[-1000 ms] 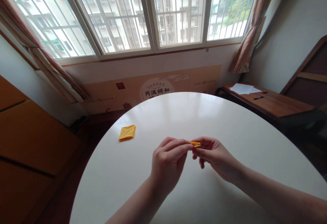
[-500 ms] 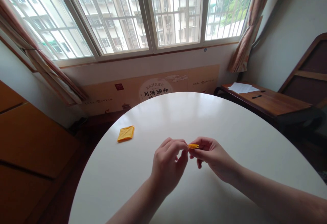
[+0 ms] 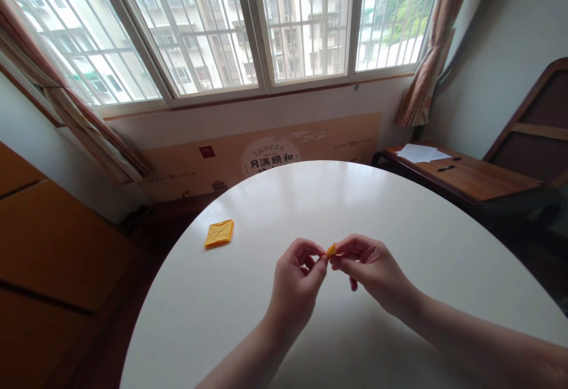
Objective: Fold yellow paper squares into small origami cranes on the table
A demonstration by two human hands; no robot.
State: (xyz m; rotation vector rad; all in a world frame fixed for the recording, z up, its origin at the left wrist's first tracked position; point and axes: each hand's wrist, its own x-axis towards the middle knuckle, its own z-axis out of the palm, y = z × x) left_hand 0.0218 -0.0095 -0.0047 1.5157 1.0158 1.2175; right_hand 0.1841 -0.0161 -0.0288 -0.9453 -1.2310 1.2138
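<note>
Above the round white table (image 3: 399,211), my left hand (image 3: 298,279) and my right hand (image 3: 369,268) meet fingertip to fingertip. Both pinch a small folded piece of orange paper (image 3: 331,250), of which only a tip shows between the thumbs and forefingers. The rest of the piece is hidden by my fingers. A second orange paper (image 3: 219,233), a flat folded square, lies on the table near its left edge, well apart from both hands.
A wooden side table (image 3: 479,179) with white sheets (image 3: 419,152) and a dark pen stands at the right. A printed cardboard panel (image 3: 266,155) leans on the wall under the barred window. Wooden furniture (image 3: 53,241) fills the left side.
My left hand's fingers closed in on the small orange piece, and the piece now shows less, turned more upright between both pinches. The flat orange paper has not moved.
</note>
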